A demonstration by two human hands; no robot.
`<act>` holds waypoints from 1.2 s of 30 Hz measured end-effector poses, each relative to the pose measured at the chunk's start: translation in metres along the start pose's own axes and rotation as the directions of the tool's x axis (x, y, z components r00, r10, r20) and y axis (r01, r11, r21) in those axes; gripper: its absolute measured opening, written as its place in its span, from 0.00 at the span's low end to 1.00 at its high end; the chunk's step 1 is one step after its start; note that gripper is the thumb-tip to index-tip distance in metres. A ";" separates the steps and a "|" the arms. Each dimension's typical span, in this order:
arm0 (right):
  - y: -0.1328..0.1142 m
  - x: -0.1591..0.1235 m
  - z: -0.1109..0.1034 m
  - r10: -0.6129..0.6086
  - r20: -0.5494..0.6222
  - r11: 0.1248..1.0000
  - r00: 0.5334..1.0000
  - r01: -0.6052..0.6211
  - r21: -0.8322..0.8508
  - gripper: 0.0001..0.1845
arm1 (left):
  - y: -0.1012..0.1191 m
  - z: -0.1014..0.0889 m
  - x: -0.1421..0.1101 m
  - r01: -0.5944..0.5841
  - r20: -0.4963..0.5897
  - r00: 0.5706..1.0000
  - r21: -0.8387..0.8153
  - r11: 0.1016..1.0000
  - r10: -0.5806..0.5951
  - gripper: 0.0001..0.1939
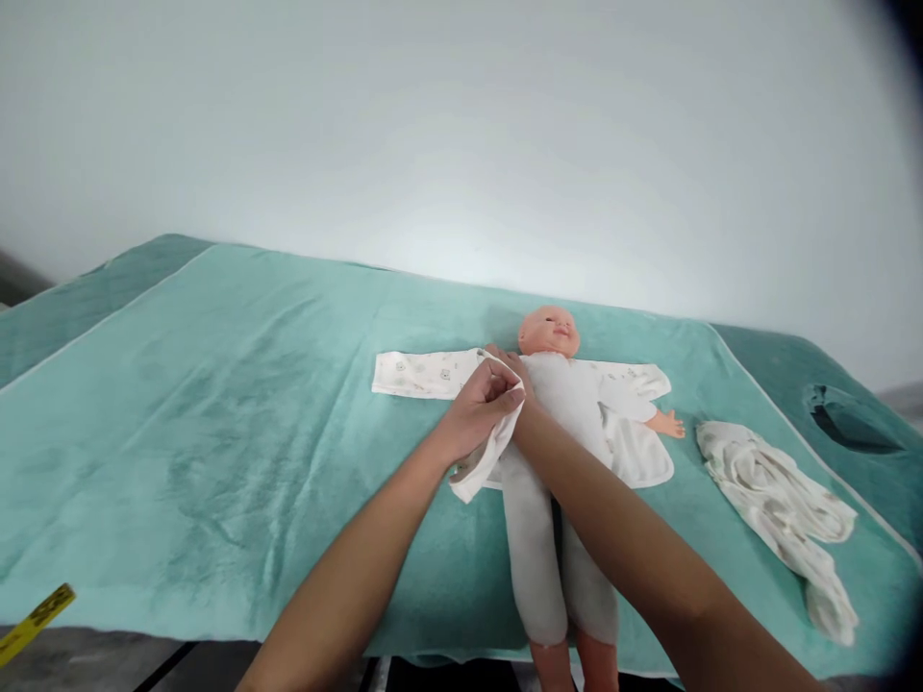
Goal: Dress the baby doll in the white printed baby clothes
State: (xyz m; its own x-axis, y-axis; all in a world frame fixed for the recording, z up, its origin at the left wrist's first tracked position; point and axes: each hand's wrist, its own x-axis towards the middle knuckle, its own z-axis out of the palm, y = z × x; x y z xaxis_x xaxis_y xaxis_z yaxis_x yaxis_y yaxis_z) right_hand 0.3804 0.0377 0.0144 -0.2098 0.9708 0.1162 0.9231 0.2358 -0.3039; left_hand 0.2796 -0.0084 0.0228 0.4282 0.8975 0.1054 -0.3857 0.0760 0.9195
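Observation:
A baby doll (568,392) with a soft pale body lies on its back, legs toward me. Beneath it a white printed baby shirt (414,375) is spread, one sleeve stretched flat to the left. My left hand (482,402) pinches the edge of the shirt's left front panel and holds it up. Just beyond, my right hand (517,373) is at the doll's shoulder by the sleeve opening, its fingers curled and partly hidden by my left hand and the cloth. What it grips is not visible. The doll's arm on that side is hidden; its other arm (660,419) lies outside the sleeve.
A crumpled white printed garment (775,509) lies right of the doll. Everything rests on a green towel-covered massage table (216,413) against a pale wall (433,135). A face hole (851,423) is at the right end, and yellow tape (37,620) shows lower left.

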 end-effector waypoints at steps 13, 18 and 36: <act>0.104 -0.135 -0.061 0.555 -0.134 0.702 0.821 -0.375 0.606 0.20 | -0.002 -0.032 0.009 0.011 -0.236 0.972 -0.042 0.999 -0.020 0.22; 0.094 -0.146 -0.064 0.473 0.214 0.287 0.855 -0.379 0.880 0.24 | -0.013 -0.027 -0.003 0.013 -0.272 0.962 -0.040 0.999 -0.023 0.23; 0.108 -0.115 -0.013 0.097 0.145 -0.165 0.985 -0.128 0.978 0.35 | 0.005 0.073 0.000 -0.036 -0.104 0.983 0.702 0.711 0.153 0.07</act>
State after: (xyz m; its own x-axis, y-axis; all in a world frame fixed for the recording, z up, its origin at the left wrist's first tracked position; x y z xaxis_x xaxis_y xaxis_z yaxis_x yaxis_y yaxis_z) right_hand 0.5081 -0.0492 -0.0198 -0.1635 0.9852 -0.0522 -0.4405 -0.1203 -0.8897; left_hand 0.3370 -0.0400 0.0553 0.2768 0.9389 0.2047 0.2836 -0.2833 0.9161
